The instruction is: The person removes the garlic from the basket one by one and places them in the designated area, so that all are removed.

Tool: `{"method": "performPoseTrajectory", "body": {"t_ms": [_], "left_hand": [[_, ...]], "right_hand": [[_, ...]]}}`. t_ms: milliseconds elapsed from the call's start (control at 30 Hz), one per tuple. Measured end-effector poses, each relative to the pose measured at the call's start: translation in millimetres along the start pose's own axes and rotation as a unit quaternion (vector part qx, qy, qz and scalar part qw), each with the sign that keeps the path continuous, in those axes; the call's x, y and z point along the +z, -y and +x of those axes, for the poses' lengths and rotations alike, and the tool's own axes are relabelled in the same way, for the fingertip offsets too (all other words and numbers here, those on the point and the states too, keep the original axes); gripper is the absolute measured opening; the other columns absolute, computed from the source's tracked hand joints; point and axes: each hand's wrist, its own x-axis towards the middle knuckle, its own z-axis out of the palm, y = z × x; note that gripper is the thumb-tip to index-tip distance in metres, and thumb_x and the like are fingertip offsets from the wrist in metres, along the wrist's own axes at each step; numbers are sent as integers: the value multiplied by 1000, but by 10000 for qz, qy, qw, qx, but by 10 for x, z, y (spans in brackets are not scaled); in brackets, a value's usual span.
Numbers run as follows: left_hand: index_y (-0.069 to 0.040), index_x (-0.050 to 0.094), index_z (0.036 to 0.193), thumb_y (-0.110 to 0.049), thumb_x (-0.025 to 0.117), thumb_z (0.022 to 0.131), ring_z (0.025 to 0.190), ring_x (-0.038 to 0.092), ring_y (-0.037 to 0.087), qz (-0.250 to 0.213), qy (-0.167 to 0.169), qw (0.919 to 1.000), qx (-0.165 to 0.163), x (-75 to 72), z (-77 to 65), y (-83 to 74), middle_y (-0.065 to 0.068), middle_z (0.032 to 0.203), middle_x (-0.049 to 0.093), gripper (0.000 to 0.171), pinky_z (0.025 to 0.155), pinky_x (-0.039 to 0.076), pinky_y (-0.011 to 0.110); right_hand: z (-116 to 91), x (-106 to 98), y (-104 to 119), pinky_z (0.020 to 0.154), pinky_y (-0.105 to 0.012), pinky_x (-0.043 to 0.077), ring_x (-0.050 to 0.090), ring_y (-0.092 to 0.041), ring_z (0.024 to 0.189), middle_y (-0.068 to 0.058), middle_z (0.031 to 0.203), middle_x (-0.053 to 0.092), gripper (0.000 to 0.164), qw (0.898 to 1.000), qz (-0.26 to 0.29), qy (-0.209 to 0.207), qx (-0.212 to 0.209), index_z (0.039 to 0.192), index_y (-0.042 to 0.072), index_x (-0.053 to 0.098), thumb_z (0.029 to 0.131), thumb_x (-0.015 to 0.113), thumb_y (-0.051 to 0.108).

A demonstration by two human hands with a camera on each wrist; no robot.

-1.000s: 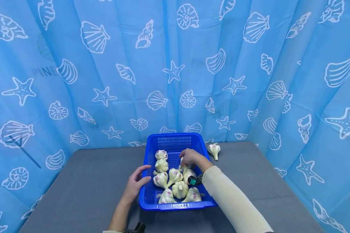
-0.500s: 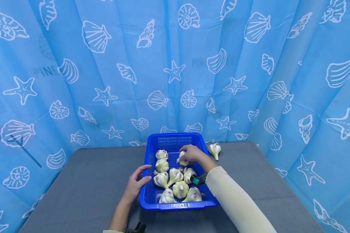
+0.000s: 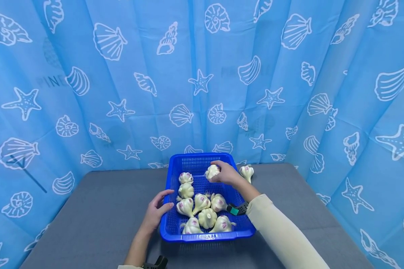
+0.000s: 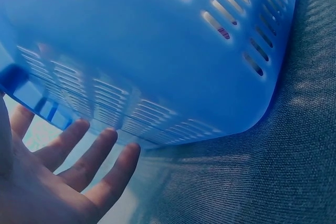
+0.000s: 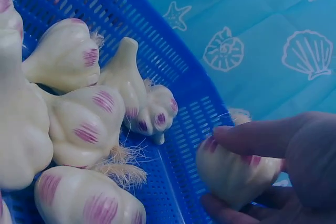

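Garlic bulb [image 3: 213, 172]: within the basket's outline, just past 12 o'clock from its middle in the head view, well apart from the bulbs at 6 o'clock
Right hand [image 3: 226, 174]: grasping that bulb, which sits at the hand's 9 o'clock in the head view; in the right wrist view the thumb lies across its upper side, tip near 12 o'clock, and curled fingers are under it at 6 o'clock, so the bulb is between them
Left hand [image 3: 156, 210]: fingers loosely spread, clasping no bulb, thumb and forefinger at the rim at 9 o'clock
Basket [image 3: 180, 238]: blue, slotted, holding eight other bulbs [image 3: 207, 219] from 10 o'clock down round through 6 to 4
Loose bulb [image 3: 246, 172]: on the grey table [image 3: 104, 213], outside the basket at 2 o'clock
Curtain [image 3: 202, 123]: blue with white shells, behind everything at 12 o'clock
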Motion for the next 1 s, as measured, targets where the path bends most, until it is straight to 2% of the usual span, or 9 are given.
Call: {"method": "performPoseTrajectory", "body": {"t_ms": [100,233,500,767,1000], "left_hand": [[-10,57,130,-13,63,93,117,53,39,71,-23,10000,-64,-8,-5,6,21,136,51,38,91,48,53],[-8,56,131,-12,63,93,116,54,38,64,-17,10000,-58,-8,-14,-5,22,135,51,39,89,49,51],[-6,56,131,-10,62,93,115,53,38,23,-18,10000,-26,-8,-24,-29,24,134,51,39,89,49,49],[-9,56,132,-11,62,93,117,53,38,49,-10,9999,-128,0,-21,-17,22,136,50,39,91,48,49],[-8,55,132,-11,61,94,118,52,40,-2,0,10000,-89,5,-17,-26,22,137,49,39,91,48,49]], "right_hand": [[-41,-34,23,75,-40,54,61,-27,91,-20,122,57,77,9997,203,-87,51,143,6,47,74,81,2],[-89,-82,45,76,-38,53,59,-31,100,-22,123,57,78,9982,590,-142,24,144,5,44,75,79,1],[-187,-217,71,84,-39,52,59,-32,104,-27,129,52,79,9908,1317,-58,-317,148,1,33,80,73,-6],[-215,-358,23,92,-42,47,53,-37,116,-28,136,47,79,9852,1557,-605,-390,150,5,31,82,68,-10],[-207,-458,-59,97,-45,44,46,-39,125,-28,142,41,81,9754,1840,-1157,-358,152,5,25,83,65,-11]]}}
